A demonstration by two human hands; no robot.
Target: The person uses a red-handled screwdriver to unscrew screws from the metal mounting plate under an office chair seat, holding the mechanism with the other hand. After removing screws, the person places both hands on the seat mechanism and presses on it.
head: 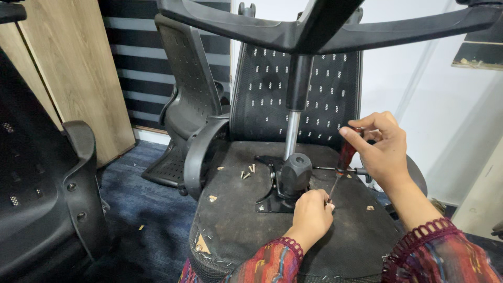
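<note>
An office chair lies upside down, its dusty black seat underside (236,220) facing up. A black metal mechanism plate (272,194) with a round knob (296,172) and a chrome gas cylinder (291,133) rises from it to the star base (314,26). My right hand (380,152) grips the red handle of a screwdriver (346,154), its shaft angled down. My left hand (312,215) is curled by the plate's right edge, pinching the screwdriver tip. Loose screws (247,171) lie left of the plate.
A black mesh backrest (325,94) stands behind the seat, an armrest (201,152) at its left. Another black chair part (186,99) leans at the back, more black chair pieces (47,199) stand left. A wooden panel (78,68) and blue carpet (141,209) lie beyond.
</note>
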